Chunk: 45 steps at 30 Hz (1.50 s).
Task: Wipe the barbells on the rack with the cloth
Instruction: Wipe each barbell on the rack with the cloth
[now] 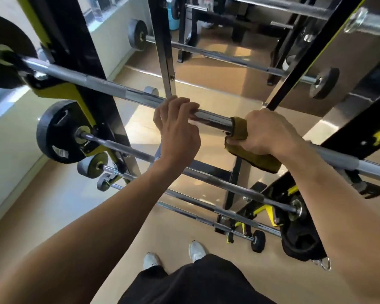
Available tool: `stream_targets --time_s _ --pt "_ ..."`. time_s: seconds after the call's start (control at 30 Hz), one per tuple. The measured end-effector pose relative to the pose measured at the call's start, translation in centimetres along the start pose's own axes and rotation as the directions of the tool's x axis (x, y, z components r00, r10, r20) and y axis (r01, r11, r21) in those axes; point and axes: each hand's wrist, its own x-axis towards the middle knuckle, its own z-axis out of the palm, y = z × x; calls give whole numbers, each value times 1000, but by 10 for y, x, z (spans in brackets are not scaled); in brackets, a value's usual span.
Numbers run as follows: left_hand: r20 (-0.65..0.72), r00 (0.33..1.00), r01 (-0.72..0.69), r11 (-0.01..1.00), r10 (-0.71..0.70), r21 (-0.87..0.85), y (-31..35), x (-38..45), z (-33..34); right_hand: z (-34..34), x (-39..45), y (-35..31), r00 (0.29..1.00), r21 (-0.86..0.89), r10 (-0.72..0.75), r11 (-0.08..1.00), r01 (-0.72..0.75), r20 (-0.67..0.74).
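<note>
Both hands on the top barbell, cloth under our right.

Our right hand (270,132) grips the olive cloth (246,148) wrapped round the barbell (211,118); left hand (178,130) curls its fingers over the bar just beside. Barbell sits across the black-yellow rack (75,62).

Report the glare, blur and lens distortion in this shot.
Head view: bright glare streaks on the chrome barbell between the left hand and the cloth in the right hand; sunlit patches on the floor; wide-angle lens splays the rack uprights; left-edge plate is smeared.
</note>
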Motion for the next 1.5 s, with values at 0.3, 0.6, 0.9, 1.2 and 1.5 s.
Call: stream_targets --time_s 0.3,0.6,0.9,1.2,1.5 --pt "-273 941 155 972 -199 -174 -38 10 -30 0 45 -100 994 75 18 997 -9 -111" --pt "233 593 761 443 -771 -474 -85 11 -51 0 97 -198 940 19 -145 987 159 -309" --pt "506 477 768 61 -719 -637 -133 55 -83 -10 150 -277 962 104 -175 974 200 -208" --pt "417 405 634 -79 -814 -769 -177 76 -103 -16 178 -348 903 89 -270 945 315 -334" --pt "357 433 625 -9 -828 -780 -212 75 -127 6 197 -393 795 -183 -382 924 336 -472"
